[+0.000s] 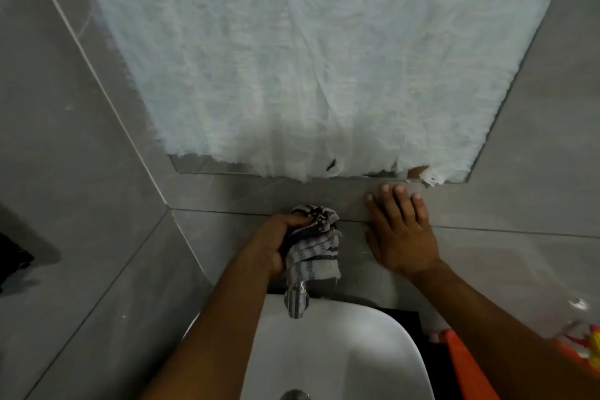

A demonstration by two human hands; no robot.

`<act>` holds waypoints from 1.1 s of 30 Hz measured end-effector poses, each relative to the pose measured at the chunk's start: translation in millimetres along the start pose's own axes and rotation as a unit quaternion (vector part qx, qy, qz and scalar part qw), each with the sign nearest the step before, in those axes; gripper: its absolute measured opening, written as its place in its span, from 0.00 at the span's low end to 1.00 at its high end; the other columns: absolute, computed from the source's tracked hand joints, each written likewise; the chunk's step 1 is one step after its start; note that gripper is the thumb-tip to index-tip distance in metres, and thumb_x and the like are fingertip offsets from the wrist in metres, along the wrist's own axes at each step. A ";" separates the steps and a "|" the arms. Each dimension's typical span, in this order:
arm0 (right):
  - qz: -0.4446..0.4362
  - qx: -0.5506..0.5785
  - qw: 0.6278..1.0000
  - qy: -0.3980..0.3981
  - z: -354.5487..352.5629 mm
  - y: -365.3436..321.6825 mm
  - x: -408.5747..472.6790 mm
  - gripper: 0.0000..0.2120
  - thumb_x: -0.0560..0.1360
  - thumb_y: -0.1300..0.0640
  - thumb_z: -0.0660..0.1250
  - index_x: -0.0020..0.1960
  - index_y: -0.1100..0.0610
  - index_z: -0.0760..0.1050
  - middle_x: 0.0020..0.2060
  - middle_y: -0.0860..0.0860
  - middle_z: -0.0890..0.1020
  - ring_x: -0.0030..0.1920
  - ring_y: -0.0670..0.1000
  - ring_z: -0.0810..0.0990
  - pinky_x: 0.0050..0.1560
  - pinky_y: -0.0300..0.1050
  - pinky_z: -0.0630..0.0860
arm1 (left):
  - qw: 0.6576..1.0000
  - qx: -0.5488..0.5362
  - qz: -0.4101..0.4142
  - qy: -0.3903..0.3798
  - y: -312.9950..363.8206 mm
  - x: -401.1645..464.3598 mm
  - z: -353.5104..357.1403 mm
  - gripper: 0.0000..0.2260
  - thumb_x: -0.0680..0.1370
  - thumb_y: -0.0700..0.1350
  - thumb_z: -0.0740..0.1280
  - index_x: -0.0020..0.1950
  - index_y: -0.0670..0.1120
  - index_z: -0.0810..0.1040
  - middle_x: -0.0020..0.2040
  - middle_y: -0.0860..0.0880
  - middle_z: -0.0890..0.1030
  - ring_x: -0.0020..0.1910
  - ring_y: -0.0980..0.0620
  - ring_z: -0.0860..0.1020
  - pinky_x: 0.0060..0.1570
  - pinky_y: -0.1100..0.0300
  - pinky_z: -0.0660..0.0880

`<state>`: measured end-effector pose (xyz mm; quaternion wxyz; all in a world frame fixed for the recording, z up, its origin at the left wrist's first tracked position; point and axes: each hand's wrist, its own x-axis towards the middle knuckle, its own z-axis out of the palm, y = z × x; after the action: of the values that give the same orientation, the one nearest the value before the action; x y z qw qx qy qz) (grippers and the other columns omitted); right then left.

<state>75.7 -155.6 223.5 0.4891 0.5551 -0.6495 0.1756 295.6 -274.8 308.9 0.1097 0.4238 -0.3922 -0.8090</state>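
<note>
A: Grey-striped cloth [313, 253], bunched in the left hand [276, 243]; fingers curled round its upper end, pressed against the wall tile [227, 191].

B: And the right hand [401, 234]?

A: Flat on the same tile, fingers straight, holding nothing. Sits at 3 o'clock of the cloth, just beside it, not touching.

B: Long axis of the cloth?

A: Runs 12 to 6. Lower end draped over the tap [300, 287], down to the rim of the white basin [341, 351] at 6 o'clock.

B: Nearer hand, then?

A: Left, gripping it. Probably wiping along the tile joint; looks free toward 9 o'clock, blocked by the right hand toward 3.

B: Above?

A: At 12 o'clock, mirror [207, 166] under a crumpled white sheet [308, 58], with only a bare strip along the bottom edge. Right fingertips just short of that edge.

B: Count?

A: One cloth, one tap, one basin, one sheet, two hands. Also one orange thing [464, 364] at 4 o'clock and one dark shape [13, 256] at 9, too dim to name.
</note>
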 end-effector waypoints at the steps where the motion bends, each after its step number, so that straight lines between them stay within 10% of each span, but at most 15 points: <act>1: 0.001 -0.003 1.000 0.001 -0.1 0.1 0.8 0.34 0.76 0.46 0.62 0.78 0.55 0.57 0.75 0.58 0.62 0.78 0.59 0.53 0.80 0.56 0.46 | 0.998 0.054 0.008 0.035 2.5 -2.2 6.4 0.10 0.75 0.42 0.71 0.51 0.36 0.85 0.43 0.40 0.87 0.38 0.44 0.86 0.43 0.53 0.83; 4: 0.004 -0.008 1.000 -0.004 -2.4 -1.6 2.2 0.33 0.76 0.46 0.61 0.77 0.56 0.59 0.75 0.59 0.62 0.78 0.60 0.53 0.80 0.55 0.43 | 0.950 0.233 0.116 0.173 1.4 -1.2 24.8 0.12 0.73 0.42 0.74 0.52 0.37 0.83 0.40 0.44 0.84 0.32 0.51 0.85 0.34 0.61 0.81; 7: 0.014 -0.011 1.000 -0.022 -5.6 -2.9 2.2 0.35 0.76 0.46 0.60 0.79 0.56 0.56 0.76 0.60 0.60 0.81 0.59 0.46 0.80 0.57 0.41 | 0.848 0.460 0.141 0.223 -14.5 -17.5 47.3 0.28 0.75 0.50 0.69 0.73 0.42 0.69 0.63 0.43 0.81 0.60 0.44 0.82 0.62 0.49 0.76; 10: 0.019 -0.008 0.999 -0.046 -10.6 -6.0 2.8 0.37 0.77 0.46 0.60 0.80 0.56 0.50 0.77 0.60 0.57 0.81 0.58 0.42 0.79 0.58 0.41 | 0.761 0.547 0.181 0.300 -23.3 -23.1 47.4 0.31 0.76 0.50 0.67 0.75 0.39 0.62 0.62 0.39 0.81 0.60 0.37 0.79 0.63 0.40 0.73; 14: 0.013 -0.013 0.998 -0.061 -12.0 -4.7 1.6 0.38 0.77 0.45 0.60 0.81 0.56 0.49 0.79 0.60 0.53 0.81 0.59 0.42 0.79 0.58 0.39 | 0.822 0.494 0.140 0.247 -40.7 -31.5 36.9 0.35 0.78 0.53 0.68 0.78 0.41 0.55 0.69 0.38 0.76 0.65 0.39 0.77 0.66 0.43 0.74; 20: 0.011 -0.018 0.997 -0.071 -13.6 -5.3 2.2 0.38 0.78 0.45 0.60 0.80 0.57 0.48 0.78 0.61 0.53 0.81 0.59 0.40 0.79 0.59 0.39 | 0.925 0.222 0.258 0.171 -112.3 -61.9 -10.3 0.25 0.74 0.47 0.76 0.66 0.47 0.69 0.61 0.49 0.80 0.56 0.51 0.81 0.43 0.67 0.79; 23: 0.011 -0.021 0.998 -0.064 -13.1 -6.0 3.3 0.37 0.77 0.45 0.60 0.80 0.58 0.50 0.80 0.60 0.48 0.80 0.59 0.38 0.78 0.60 0.39 | 0.974 0.052 0.200 0.093 -121.9 -58.3 -27.3 0.21 0.72 0.37 0.76 0.63 0.44 0.75 0.59 0.44 0.83 0.58 0.44 0.83 0.51 0.55 0.83; 28: 0.011 -0.020 0.998 -0.060 -11.7 -8.3 3.9 0.38 0.77 0.45 0.61 0.79 0.60 0.50 0.80 0.57 0.37 0.80 0.59 0.36 0.78 0.59 0.36 | 0.978 -0.118 0.164 -0.059 -130.0 -53.7 -40.4 0.26 0.74 0.34 0.69 0.72 0.35 0.71 0.69 0.33 0.77 0.70 0.33 0.74 0.72 0.36 0.67; 33: 0.011 -0.018 0.998 -0.054 -9.8 -8.9 2.8 0.38 0.76 0.45 0.62 0.79 0.60 0.53 0.80 0.57 0.38 0.80 0.59 0.37 0.78 0.60 0.38 | 0.981 0.031 0.183 0.053 -92.1 -54.5 -29.0 0.22 0.67 0.51 0.78 0.57 0.42 0.84 0.57 0.39 0.86 0.58 0.40 0.83 0.59 0.46 0.80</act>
<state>88.2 -152.5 227.6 0.4611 0.5481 -0.6839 0.1390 365.9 -201.2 264.9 0.2630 0.3902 -0.4820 -0.7391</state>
